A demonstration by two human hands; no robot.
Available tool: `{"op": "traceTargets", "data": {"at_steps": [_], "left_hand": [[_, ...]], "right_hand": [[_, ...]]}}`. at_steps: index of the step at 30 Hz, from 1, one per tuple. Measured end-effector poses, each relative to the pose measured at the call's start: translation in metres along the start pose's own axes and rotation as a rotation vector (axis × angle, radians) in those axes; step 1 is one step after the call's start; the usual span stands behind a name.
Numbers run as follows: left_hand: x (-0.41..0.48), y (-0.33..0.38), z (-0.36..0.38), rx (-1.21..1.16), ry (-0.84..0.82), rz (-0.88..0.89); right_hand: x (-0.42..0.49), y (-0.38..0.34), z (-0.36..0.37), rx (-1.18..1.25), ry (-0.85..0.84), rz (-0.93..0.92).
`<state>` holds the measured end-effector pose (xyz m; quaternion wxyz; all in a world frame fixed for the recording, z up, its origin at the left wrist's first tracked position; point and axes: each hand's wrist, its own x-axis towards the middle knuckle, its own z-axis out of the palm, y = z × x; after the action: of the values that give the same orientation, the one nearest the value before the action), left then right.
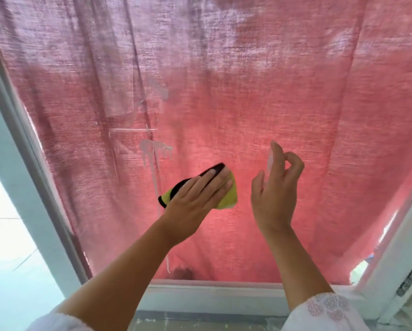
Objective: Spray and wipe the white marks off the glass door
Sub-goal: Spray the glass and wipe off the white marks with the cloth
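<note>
- Head view, cloth (226,198): yellow with black edging, soft, light, limp; best pressed flat under a spread palm, as now under left hand (195,199).
- White marks (156,149): drips and streaks on glass door (248,103), up-left of cloth, close by; likely dried, needing firm rubbing.
- Right hand (275,187): empty, fingers loosely curled, beside cloth, apart.
- Spray bottle: not seen.

Glass door (295,103) as landmark: curtain (224,68) behind it; marks (155,149) on its left-centre; left hand (195,199) flat on cloth (229,197) against it, below the marks; right hand (275,185) right of the cloth; frame (212,297) beneath.
</note>
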<state>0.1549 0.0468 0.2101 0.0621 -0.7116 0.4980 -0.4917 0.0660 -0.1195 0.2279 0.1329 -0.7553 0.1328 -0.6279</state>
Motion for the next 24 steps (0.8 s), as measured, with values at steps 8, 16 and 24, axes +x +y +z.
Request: {"op": "traceTargets", "data": {"at_steps": [8, 16, 24], "left_hand": [[0.026, -0.014, -0.012, -0.055, 0.047, -0.125], [0.021, -0.01, -0.013, -0.14, 0.087, -0.162], [-0.043, -0.083, -0.054, -0.309, 0.254, -0.508]], "right_hand": [[-0.004, -0.001, -0.005, 0.013, -0.016, -0.003], [-0.002, -0.025, 0.002, 0.044, 0.021, 0.061], [-0.007, -0.096, 0.015, 0.269, -0.132, -0.096]]}}
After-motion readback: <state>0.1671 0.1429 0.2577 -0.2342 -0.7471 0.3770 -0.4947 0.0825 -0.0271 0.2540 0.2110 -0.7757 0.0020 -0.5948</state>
